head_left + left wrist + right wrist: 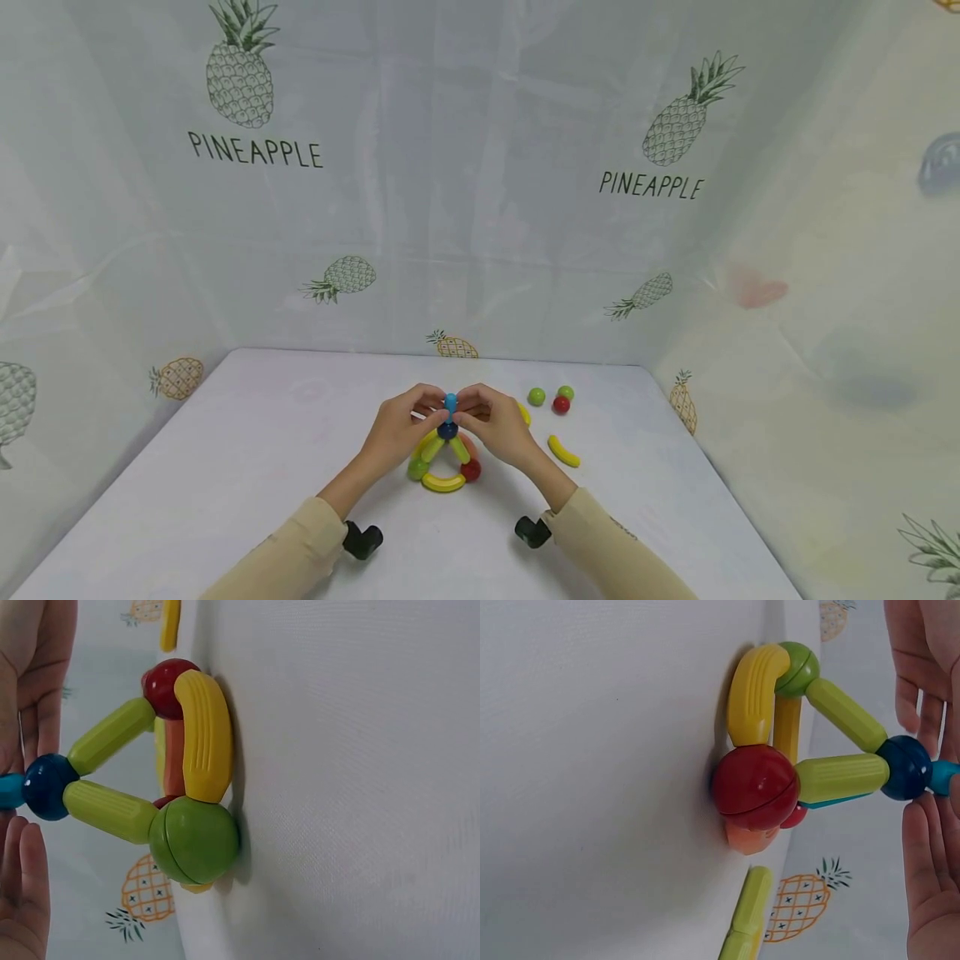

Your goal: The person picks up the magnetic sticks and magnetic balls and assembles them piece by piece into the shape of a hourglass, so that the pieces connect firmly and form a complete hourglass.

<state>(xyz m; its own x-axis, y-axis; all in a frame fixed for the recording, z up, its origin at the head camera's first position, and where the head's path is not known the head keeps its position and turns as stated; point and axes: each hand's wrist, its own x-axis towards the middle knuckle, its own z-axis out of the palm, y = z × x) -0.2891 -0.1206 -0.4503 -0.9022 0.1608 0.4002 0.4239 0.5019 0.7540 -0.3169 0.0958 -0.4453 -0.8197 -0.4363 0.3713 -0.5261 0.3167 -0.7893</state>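
Observation:
A frame of magnetic balls and rods stands on the table in front of me. Yellow curved rods (206, 735), a green ball (193, 841) and a red ball (756, 787) belong to its base. Two light green rods (844, 777) slope up to a dark blue ball (447, 431) at the peak. Above that ball a light blue rod (451, 403) points upward. My left hand (405, 423) pinches this rod from the left with thumb and fingers. From the right, my right hand (497, 427) pinches it too. The hands partly hide the rod.
Right of the frame lie a loose yellow curved rod (564, 452), two green balls, one of them nearer (537, 397), and a red ball (562, 405). Another yellow piece (524, 413) shows beside my right hand. A pineapple-printed curtain (465, 183) hangs behind the table (270, 433).

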